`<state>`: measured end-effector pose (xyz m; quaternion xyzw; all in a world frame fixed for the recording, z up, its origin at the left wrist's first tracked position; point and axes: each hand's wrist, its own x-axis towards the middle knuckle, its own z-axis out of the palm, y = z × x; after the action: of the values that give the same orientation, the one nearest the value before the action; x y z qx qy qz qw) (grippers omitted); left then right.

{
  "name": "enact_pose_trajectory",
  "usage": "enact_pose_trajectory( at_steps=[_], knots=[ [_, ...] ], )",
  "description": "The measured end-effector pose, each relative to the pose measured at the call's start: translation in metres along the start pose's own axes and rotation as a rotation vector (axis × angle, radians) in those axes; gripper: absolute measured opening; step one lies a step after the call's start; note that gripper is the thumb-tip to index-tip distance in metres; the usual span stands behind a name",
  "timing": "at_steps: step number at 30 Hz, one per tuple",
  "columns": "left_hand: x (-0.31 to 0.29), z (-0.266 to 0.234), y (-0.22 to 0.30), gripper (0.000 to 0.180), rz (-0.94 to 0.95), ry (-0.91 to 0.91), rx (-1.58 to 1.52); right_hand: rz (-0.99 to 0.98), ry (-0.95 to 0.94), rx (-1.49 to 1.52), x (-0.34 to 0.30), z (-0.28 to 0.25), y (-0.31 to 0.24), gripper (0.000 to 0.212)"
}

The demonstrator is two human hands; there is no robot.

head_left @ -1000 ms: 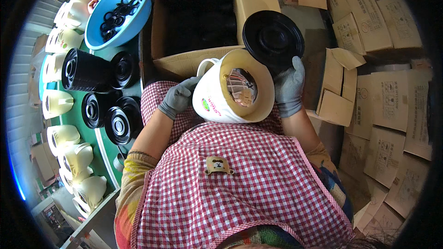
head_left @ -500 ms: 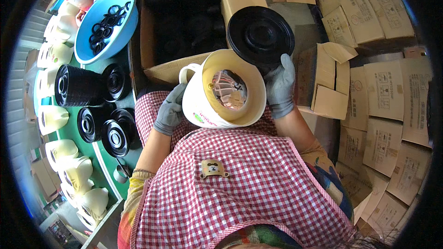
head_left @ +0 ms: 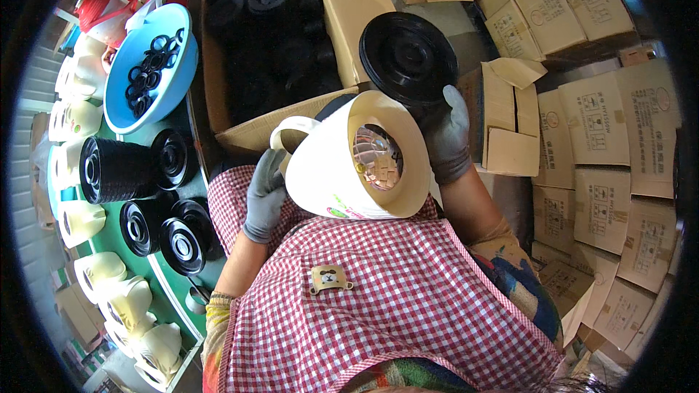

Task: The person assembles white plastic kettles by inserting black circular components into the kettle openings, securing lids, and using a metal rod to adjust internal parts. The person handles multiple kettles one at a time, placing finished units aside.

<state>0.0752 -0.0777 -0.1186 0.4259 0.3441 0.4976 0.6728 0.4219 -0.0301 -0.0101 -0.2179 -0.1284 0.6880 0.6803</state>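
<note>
A cream thermos jug shell (head_left: 331, 167) with a loop handle (head_left: 293, 131) lies tilted above my lap, its wide opening facing right. A shiny mirror-like liner (head_left: 378, 158) shows inside. My left hand (head_left: 266, 196), in a grey glove, holds the jug's left side just below the handle; some of its fingertips are hidden. Beyond the jug's rim, my gloved right hand (head_left: 446, 138) grips black round plastic bases (head_left: 408, 57) by their lower edge, thumb up. They look stacked, but how many I cannot tell. Its other fingers are hidden behind the jug and bases.
An open carton (head_left: 284, 113) of black round parts stands ahead. On the green table (head_left: 164, 251) at left are black bases (head_left: 120, 169), a blue basin (head_left: 116, 105) of black rings and several cream jug parts (head_left: 102, 273). Stacked cartons (head_left: 593, 127) fill the right side.
The jug has turned, so its opening faces more to the right and less of its inside shows. Both hands keep their hold, and the whole view has shifted slightly.
</note>
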Motion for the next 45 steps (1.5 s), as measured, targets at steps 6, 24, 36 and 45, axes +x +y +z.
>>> enact_pose_trajectory(
  at_steps=[6, 24, 36, 45],
  knots=[
    [0.013, -0.003, -0.026, 0.04, -0.283, 0.265, -0.616, -0.033, 0.117, -0.176, -0.006, -0.005, -0.003, 0.06],
    [0.05, 0.026, -0.038, 0.057, -0.548, -0.142, -0.853, -0.039, 0.099, -0.142, 0.002, 0.015, 0.013, 0.054],
    [0.025, -0.042, -0.03, 0.058, -0.116, 0.145, -0.644, 0.034, -0.103, -0.048, 0.023, 0.043, 0.046, 0.052],
    [-0.026, -0.093, 0.102, 0.055, 0.127, 0.239, -0.115, 0.05, -0.213, -0.104, 0.013, -0.001, 0.063, 0.041]
  ],
)
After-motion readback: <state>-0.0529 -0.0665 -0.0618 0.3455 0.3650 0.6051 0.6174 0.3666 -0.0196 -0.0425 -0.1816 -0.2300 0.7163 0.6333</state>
